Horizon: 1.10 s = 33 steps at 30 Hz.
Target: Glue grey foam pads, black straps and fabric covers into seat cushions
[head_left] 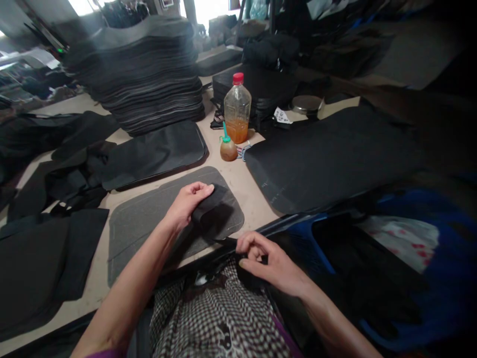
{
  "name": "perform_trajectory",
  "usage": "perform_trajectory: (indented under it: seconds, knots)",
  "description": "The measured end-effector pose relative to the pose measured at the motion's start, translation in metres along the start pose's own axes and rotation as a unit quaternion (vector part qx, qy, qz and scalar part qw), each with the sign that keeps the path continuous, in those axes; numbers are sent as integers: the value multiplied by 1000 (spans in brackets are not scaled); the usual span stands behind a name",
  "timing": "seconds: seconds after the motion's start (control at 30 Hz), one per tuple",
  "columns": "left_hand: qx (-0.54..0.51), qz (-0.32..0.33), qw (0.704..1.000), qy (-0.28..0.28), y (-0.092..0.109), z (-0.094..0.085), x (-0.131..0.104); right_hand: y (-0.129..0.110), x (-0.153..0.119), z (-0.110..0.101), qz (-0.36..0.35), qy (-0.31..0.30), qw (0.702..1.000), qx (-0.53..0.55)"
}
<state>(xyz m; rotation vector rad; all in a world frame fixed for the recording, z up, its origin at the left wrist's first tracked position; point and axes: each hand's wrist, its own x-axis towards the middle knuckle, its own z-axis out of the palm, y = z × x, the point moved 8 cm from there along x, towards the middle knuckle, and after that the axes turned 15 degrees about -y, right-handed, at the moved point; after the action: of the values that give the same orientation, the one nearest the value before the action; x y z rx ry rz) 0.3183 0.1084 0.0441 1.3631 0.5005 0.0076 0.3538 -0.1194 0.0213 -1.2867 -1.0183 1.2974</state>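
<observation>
My left hand (188, 201) pinches a piece of black fabric (214, 211) between thumb and fingers. The fabric is bent over in a loose fold above a dark grey rounded panel (137, 219) that lies flat on the table. Near the table's front edge, my right hand (270, 261) is closed, its fingers curled round dark fabric that hangs below the thumb. Whether both hands hold one and the same piece cannot be made out, as dark parts merge between them.
Beyond the panel stand a small oil bottle (228, 149) with a green spout and a red-capped bottle (237, 112) of orange liquid. A tall stack of black panels (149, 74) rises behind. More black panels (328, 154) lie right, above a blue bin (443, 298).
</observation>
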Motion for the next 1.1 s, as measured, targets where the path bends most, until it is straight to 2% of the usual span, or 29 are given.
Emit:
perform_trajectory:
  seconds: [0.07, 0.13, 0.23, 0.37, 0.43, 0.53, 0.6, 0.67, 0.7, 0.77, 0.83, 0.9, 1.0, 1.1]
  knots:
    - [-20, 27, 999, 29, 5, -4, -19, 8, 1, -3, 39, 44, 998, 9]
    - [-27, 69, 995, 60, 11, -4, -37, 8, 7, 1, 45, 60, 997, 15]
    - [-45, 108, 989, 94, 13, 5, -59, 4, 23, 21, 41, 21, 999, 27]
    - [-105, 113, 983, 104, 6, 16, -74, 7, 41, 45, 56, -27, 998, 4]
    - [-132, 124, 977, 117, 3, 10, -78, 10, 45, 51, 59, -40, 997, -11]
    - [-144, 122, 972, 137, -7, -10, -81, 16, 45, 53, 70, -66, 995, -36]
    - [-98, 120, 977, 149, -11, -25, -86, 20, 42, 49, 83, -58, 994, -52]
    - [15, 168, 971, 170, -3, -39, -98, 22, 39, 40, 91, -26, 992, -78]
    - [93, 216, 956, 174, 7, -41, -108, 22, 37, 35, 88, -4, 991, -98]
    - [249, 316, 902, 157, 27, -33, -131, 19, 33, 24, 73, 44, 987, -139]
    - [358, 360, 854, 112, 36, -19, -150, 18, 28, 17, 60, 82, 980, -168]
    - [408, 330, 848, 80, 37, -12, -159, 18, 23, 12, 55, 108, 976, -181]
    - [430, 262, 862, 55, 31, -10, -164, 17, 17, 9, 48, 130, 972, -188]
    - [440, 273, 855, 40, 29, -7, -168, 16, 15, 7, 43, 144, 970, -192]
